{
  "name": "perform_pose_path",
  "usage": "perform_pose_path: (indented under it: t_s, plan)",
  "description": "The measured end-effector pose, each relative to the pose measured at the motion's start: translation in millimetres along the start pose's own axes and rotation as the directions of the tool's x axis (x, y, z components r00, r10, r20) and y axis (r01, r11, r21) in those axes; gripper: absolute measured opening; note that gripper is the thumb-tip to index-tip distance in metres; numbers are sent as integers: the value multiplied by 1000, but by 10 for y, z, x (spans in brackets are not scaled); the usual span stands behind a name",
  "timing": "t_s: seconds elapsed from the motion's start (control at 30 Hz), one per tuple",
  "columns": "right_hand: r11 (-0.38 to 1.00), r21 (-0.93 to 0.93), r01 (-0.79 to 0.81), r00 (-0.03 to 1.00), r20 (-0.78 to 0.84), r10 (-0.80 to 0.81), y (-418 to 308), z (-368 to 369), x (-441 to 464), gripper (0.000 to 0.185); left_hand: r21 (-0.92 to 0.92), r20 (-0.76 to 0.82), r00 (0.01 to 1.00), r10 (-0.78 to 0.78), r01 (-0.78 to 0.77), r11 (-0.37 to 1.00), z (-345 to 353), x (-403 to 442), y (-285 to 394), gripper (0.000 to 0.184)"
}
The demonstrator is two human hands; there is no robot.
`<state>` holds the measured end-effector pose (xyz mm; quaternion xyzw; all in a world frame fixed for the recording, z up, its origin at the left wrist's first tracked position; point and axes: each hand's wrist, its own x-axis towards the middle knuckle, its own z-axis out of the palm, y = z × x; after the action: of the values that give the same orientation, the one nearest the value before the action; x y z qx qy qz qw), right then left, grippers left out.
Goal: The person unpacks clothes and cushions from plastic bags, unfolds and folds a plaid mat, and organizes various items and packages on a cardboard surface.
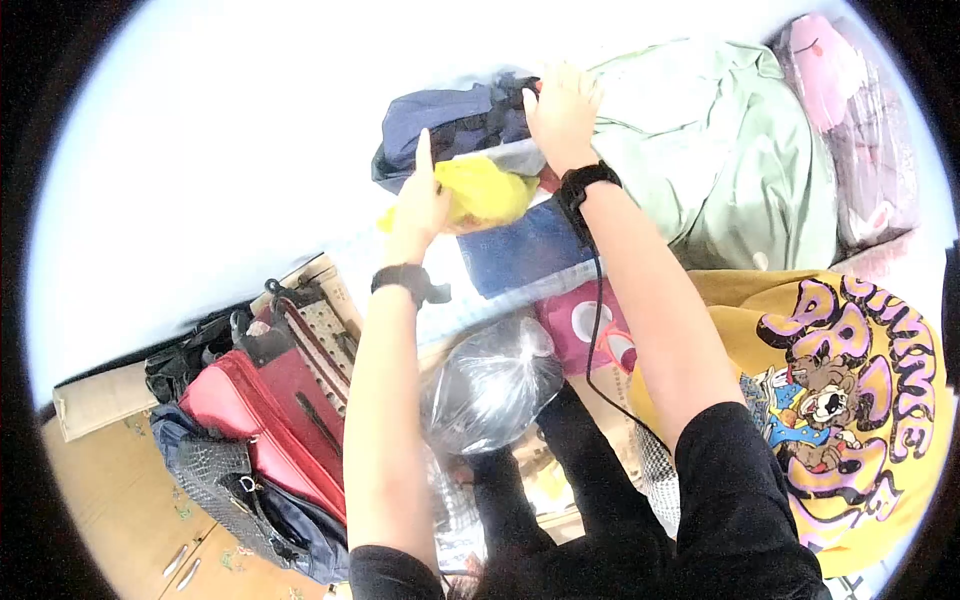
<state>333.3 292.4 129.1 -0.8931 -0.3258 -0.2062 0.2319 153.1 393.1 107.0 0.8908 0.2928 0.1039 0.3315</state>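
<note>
My left hand (424, 203) lies over a crumpled yellow plastic bag (488, 192), which shows on both sides of it. Its index finger is stretched out towards a dark blue cloth bundle (435, 120); the other fingers are partly hidden. At the bundle's right end is my right hand (563, 115), fingers extended and thumb apart, beside a large pale green bag (710, 150). Whether the right thumb presses on the bundle is unclear. Just below the yellow bag lies a folded dark blue cloth (530, 248).
A clear plastic bag with dark contents (490, 385) sits by my legs, next to a pink item (580, 325). To the left stand a red case (265, 425) and a dark textured bag (225, 475). A mustard printed garment (840, 400) and a wrapped pink plush (850, 120) are at right.
</note>
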Motion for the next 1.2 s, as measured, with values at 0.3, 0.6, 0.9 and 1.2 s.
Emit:
perform_pose_path:
  t_s: [0.3, 0.6, 0.9, 1.2]
  plan:
    - [917, 360, -170, 979, -40, 198, 350, -137, -1011, 52, -48, 150, 964, 219, -214, 976, -333, -149, 263, 31]
    - [609, 622, -492, 820, 566, 85, -161, -73, -2095, 74, 111, 318, 947, -47, 12, 994, -1285, -879, 215, 21]
    - [628, 656, -420, 738, 649, -185, -1172, 451, -2318, 42, 228, 199, 979, -38, -9, 974, -1532, -340, -456, 15]
    - [699, 569, -434, 650, 735, -194, -633, 422, -2645, 38, 249, -11, 985, -174, 172, 953, -1070, 12, -1433, 21]
